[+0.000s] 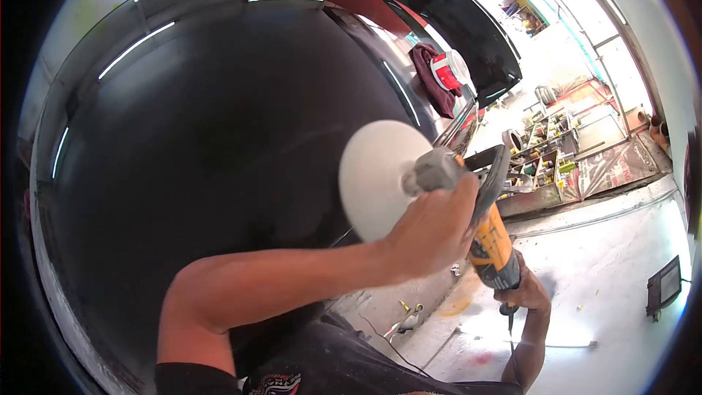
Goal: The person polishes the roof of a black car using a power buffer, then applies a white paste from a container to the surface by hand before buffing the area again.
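A yellow-and-black polisher [491,245] with a large round white pad [384,175] is held in both hands. My left hand [435,230] is closed around its front handle, just behind the grey head [441,170]. Farther back, my right hand [528,289] grips the rear end of the body, where the power cord [511,322] comes out. The pad stands on edge in this view and overlaps the glossy black car panel [205,153], which fills the left side. Bright strip lights reflect along the panel's borders.
A dark red cloth [433,84] and a red-and-white tub [449,71] are beyond the pad. A separate black car part [453,25] stands behind them. Bottles fill a rack [545,153] at right. A floodlight [664,287] and a cable are on the lower right.
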A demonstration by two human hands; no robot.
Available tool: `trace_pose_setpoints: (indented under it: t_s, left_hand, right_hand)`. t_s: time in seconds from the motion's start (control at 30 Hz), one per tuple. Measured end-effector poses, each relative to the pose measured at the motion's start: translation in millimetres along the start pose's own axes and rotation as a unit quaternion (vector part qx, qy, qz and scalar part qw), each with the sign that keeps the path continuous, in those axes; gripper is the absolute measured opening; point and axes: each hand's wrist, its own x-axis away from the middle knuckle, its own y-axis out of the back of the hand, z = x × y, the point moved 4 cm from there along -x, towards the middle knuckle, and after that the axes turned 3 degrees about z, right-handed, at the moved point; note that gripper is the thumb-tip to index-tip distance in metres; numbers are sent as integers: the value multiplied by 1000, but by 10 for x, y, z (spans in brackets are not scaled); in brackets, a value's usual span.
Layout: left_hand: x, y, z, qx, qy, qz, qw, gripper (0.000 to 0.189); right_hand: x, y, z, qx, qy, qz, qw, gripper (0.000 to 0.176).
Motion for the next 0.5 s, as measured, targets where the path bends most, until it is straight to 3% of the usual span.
trace_pose_setpoints:
  t_s: [0.1, 0.13, 0.27, 0.37, 0.5]
  left_hand:
    - [-501, -217, 274, -32, -34, -28, 998, 33]
    - [-676, -280, 363, -56, -46, -38, 997, 32]
    - [-1078, -343, 532, -68, -34, -30, 997, 31]
    - [-987, -309, 463, -70, -25, -25, 997, 32]
    - [-195, -189, 72, -19, 11, 27, 999, 34]
  right_hand:
    - [-96, 161, -17, -26, -40, -40, 998, 99]
    - [-184, 207, -107, -74, 1, -31, 997, 95]
    - [-364, 328, -147, -71, 5, -41, 997, 87]
    - [-400, 340, -208, -79, 23, -27, 996, 86]
    - [-77, 36, -290, 16, 25, -17, 999, 101]
